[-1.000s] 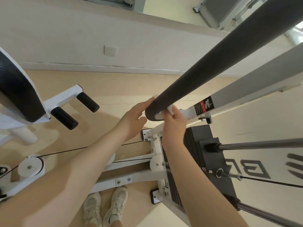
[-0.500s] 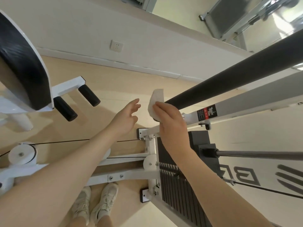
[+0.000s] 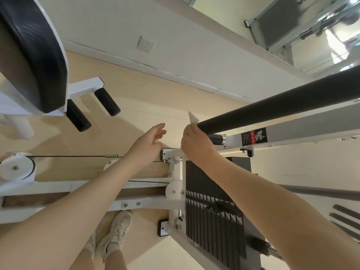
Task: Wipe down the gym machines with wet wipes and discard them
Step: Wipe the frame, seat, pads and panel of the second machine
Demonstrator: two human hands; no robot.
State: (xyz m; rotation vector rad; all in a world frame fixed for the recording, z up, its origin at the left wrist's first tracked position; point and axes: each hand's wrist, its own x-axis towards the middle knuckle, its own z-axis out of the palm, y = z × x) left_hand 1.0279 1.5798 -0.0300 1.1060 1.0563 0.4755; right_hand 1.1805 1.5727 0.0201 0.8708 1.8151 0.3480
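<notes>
A long black padded bar of a white gym machine runs from the right edge down to the middle. My right hand grips a white wet wipe at the bar's near end, fingers curled against the tip. A corner of the wipe sticks up above my fingers. My left hand hovers just left of it with relaxed fingers, holding nothing and apart from the bar.
Below my arms stands the black weight stack in its white frame. Left are a black seat pad, two black roller pads, and a white pulley with cable. My shoes stand on the wooden floor. A wall socket sits behind.
My left hand let go of the bar's end and drew back to the left. My right hand slid the wipe off over the tip of the bar.
</notes>
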